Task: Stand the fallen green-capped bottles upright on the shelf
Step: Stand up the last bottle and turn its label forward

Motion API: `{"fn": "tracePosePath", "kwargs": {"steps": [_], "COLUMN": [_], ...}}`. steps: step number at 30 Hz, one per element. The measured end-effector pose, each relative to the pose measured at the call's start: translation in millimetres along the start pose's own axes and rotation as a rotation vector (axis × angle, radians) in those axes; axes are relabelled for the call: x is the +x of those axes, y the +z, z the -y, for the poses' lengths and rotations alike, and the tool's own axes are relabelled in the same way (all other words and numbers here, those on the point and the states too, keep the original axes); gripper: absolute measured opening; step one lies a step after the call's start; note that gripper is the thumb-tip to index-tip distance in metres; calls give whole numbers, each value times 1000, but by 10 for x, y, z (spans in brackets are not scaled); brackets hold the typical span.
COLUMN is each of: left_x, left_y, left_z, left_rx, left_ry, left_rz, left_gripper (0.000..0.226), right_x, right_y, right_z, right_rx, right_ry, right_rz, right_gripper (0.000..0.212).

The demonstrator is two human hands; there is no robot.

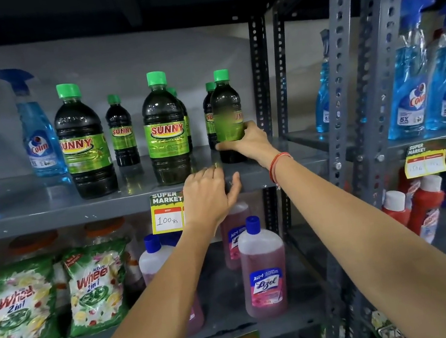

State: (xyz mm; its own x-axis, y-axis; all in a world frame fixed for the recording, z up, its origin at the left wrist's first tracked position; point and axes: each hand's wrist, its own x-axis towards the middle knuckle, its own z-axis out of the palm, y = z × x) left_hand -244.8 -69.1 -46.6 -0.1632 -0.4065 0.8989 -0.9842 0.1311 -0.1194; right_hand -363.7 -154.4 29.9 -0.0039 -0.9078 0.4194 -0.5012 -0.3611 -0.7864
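Two bare forearms are reaching up toward the grey shelf (49, 215). On it, six green-capped bottles (165, 128) are standing upright. At the shelf's right end, the right hand (249, 141) is wrapping around the rightmost bottle (227, 116), which looks blurred. Against the shelf's front edge, the left hand (210, 196) is resting loosely open, holding nothing.

- Grey metal shelf (34, 214) on slotted uprights, a yellow price tag (167, 213) clipped to its front edge.
- Large green-capped bottles (84, 140) stand upright near the front edge, at left and centre.
- Smaller green-capped ones stand behind, toward the back.
- One smaller bottle (227, 116) stands at the right end, near the upright.
- A blue spray bottle (36, 130) stands at the left.
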Motion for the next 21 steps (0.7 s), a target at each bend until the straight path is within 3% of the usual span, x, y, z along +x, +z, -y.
{"fn": "tracePosePath", "kwargs": {"steps": [3,6,8,12,15,21], "left_x": [1,2,0,1,2,1], "left_y": [-9,-16,-22,-45,-65,-100], "left_z": [-3,-3,-8,-18,-24,-25], "left_rx": [-8,-6,-7,-10,-12,-22], "left_ry": [-7,-7,-12,-20,-24,-36], "left_rz": [7,19,25,28,41,99], "left_gripper": [47,47,46,45,46,47], "right_x": [-38,-62,-42,-60,-70,-133], "right_y": [61,10,-11,52,86,1], "right_z": [46,46,2,36,53,26], "right_rx": [-28,193,205,8,12,71], "right_ry": [-3,61,56,-32,-22,-31], "right_rz": [-11,86,73,-46,-49,33], "right_gripper": [104,79,66,84,91,72]}}
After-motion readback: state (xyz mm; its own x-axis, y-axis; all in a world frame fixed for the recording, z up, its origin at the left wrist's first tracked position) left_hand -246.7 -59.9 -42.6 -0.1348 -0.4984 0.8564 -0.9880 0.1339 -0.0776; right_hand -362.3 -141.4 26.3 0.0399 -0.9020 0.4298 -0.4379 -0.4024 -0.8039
